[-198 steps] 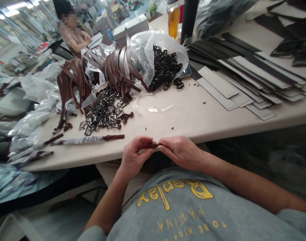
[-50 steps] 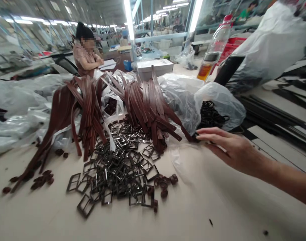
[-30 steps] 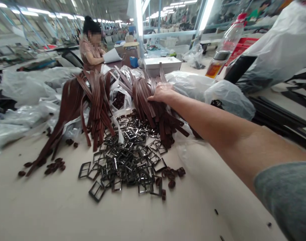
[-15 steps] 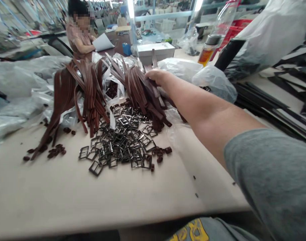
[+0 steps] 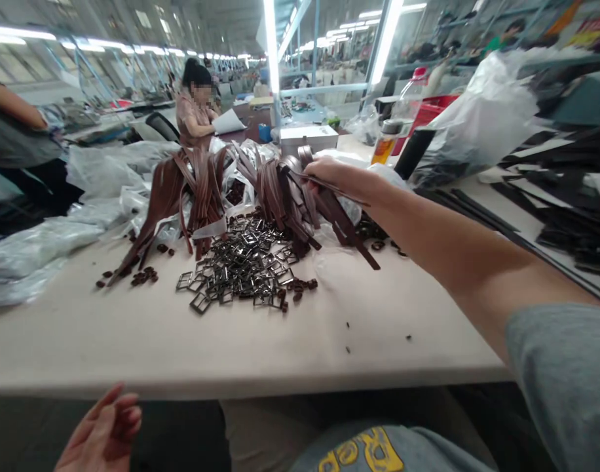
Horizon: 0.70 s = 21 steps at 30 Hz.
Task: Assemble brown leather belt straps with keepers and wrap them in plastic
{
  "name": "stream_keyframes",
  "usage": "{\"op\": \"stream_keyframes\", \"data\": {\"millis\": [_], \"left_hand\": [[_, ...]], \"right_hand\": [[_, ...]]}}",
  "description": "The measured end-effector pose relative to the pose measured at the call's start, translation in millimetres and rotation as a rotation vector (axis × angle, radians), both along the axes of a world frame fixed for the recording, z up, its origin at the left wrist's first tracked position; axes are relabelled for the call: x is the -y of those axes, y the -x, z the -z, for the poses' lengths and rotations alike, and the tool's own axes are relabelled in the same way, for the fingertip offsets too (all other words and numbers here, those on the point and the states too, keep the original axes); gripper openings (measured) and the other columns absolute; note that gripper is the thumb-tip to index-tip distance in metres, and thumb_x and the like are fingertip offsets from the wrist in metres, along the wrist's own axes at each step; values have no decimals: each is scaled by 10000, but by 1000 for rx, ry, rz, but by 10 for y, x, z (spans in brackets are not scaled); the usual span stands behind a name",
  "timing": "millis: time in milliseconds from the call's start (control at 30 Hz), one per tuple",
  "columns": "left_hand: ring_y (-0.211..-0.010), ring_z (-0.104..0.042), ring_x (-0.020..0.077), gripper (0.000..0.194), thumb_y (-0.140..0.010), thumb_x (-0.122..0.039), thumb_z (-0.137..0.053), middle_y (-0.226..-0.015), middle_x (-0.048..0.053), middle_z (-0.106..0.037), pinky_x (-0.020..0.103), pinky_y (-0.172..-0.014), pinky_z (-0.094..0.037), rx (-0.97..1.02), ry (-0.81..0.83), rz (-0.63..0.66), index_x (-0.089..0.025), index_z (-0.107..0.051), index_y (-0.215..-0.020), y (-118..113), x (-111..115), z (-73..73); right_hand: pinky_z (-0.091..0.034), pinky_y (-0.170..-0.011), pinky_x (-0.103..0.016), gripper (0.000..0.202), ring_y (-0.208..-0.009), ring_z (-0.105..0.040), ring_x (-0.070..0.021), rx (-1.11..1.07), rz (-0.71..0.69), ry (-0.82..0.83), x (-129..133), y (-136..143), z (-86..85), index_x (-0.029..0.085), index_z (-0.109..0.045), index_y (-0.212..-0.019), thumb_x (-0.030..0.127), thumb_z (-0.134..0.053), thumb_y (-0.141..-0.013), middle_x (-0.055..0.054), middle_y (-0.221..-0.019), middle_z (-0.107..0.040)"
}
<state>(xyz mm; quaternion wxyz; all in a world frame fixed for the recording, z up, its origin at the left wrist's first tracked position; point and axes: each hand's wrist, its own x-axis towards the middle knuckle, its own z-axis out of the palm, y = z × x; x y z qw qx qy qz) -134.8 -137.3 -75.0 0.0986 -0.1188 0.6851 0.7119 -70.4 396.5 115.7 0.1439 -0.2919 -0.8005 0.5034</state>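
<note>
My right hand (image 5: 332,172) reaches across the table, its fingers closed around brown leather straps (image 5: 346,226) whose ends hang below it. To its left, more brown straps (image 5: 275,190) lie draped in a bundle, with further bundles (image 5: 209,196) beyond. In front of them spreads a heap of dark metal buckles (image 5: 241,262). Small brown leather loops (image 5: 145,276) are scattered around the heap. Below the table's front edge, my left hand (image 5: 103,429) is half curled with fingers apart, and nothing shows in it.
Clear plastic bags (image 5: 108,170) cover the table's left side. A white box (image 5: 308,137) and an orange-labelled jar (image 5: 386,141) stand at the back. Black strips (image 5: 477,213) lie at right. One person (image 5: 194,108) holds paper across the table; another (image 5: 19,137) is at far left.
My right hand has lifted some straps from the right bundle and drawn them rightward. The view has tilted up, and my left hand has come into view at lower left.
</note>
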Motion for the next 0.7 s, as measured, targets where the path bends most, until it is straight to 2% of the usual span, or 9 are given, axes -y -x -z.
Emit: {"op": "stream_keyframes", "data": {"millis": [100, 167, 233, 333, 400, 467, 567, 633, 700], "left_hand": [[-638, -666, 92, 672, -403, -491, -969, -801, -25, -750, 130, -614, -582, 105, -96, 57, -227, -759, -984, -374, -319, -39], [-671, -679, 113, 631, -490, -488, -948, -847, 6, -761, 155, -632, -584, 71, -110, 194, -219, -761, -1029, -654, -590, -126], [-729, -694, 148, 611, -603, -490, -902, -955, 56, -768, 191, -629, -578, 18, -157, 398, -213, -744, -1124, -939, -912, -213], [-945, -706, 235, 768, -688, -546, -839, -1254, 132, -694, 250, -665, -580, 22, -366, 670, -249, -611, -1359, -1321, -1442, -311], [-1055, -684, 277, 889, -696, -599, -816, -1364, 158, -625, 276, -694, -586, 116, -512, 775, -262, -501, -1456, -1507, -1759, -361], [-1075, -678, 275, 944, -720, -569, -816, -1380, 171, -606, 279, -721, -582, 194, -556, 829, -255, -409, -1511, -1641, -1995, -393], [-1049, -689, 244, 943, -761, -428, -831, -1337, 144, -628, 277, -772, -566, 223, -506, 860, -276, -326, -1543, -1805, -2172, -367], [-1007, -701, 237, 852, -783, -414, -815, -1288, 130, -652, 286, -762, -563, 224, -461, 891, -271, -387, -1506, -1908, -2204, -288], [-907, -715, 220, 693, -792, -485, -790, -1202, 141, -689, 276, -699, -557, 253, -434, 919, -197, -540, -1371, -1988, -2205, -190]], "right_hand": [[-329, -350, -148, 191, -423, -427, -105, -28, -63, -93, 237, -574, -96, 146, -571, -780, 39, -481, -910, 29, -548, -489], [-415, -428, -180, 127, -514, -512, -139, -23, -197, -214, 469, -1049, -124, 149, -621, -880, 73, -520, -868, 10, -632, -568], [-498, -583, -215, 201, -649, -591, -173, -6, -345, -353, 738, -1537, -92, 146, -650, -981, 101, -530, -827, -1, -749, -636], [-522, -787, -278, 274, -862, -654, -230, 60, -586, -471, 1091, -2197, 105, 166, -671, -1102, 202, -465, -926, -48, -956, -692], [-527, -791, -277, 313, -881, -675, -232, 139, -654, -424, 1203, -2561, 323, 195, -668, -1170, 244, -424, -981, -59, -999, -709], [-530, -843, -285, 365, -964, -680, -234, 205, -660, -365, 1184, -2860, 558, 226, -644, -1265, 241, -388, -1005, -57, -1105, -708], [-532, -899, -328, 388, -1027, -676, -268, 268, -600, -383, 984, -3187, 819, 229, -657, -1275, 263, -393, -994, -70, -1173, -697], [-538, -901, -350, 377, -1021, -680, -282, 319, -582, -391, 828, -3330, 892, 234, -679, -1237, 291, -397, -995, -70, -1163, -702], [-550, -870, -362, 377, -995, -688, -286, 374, -610, -378, 705, -3424, 905, 243, -695, -1200, 284, -389, -985, -63, -1121, -713]]}}
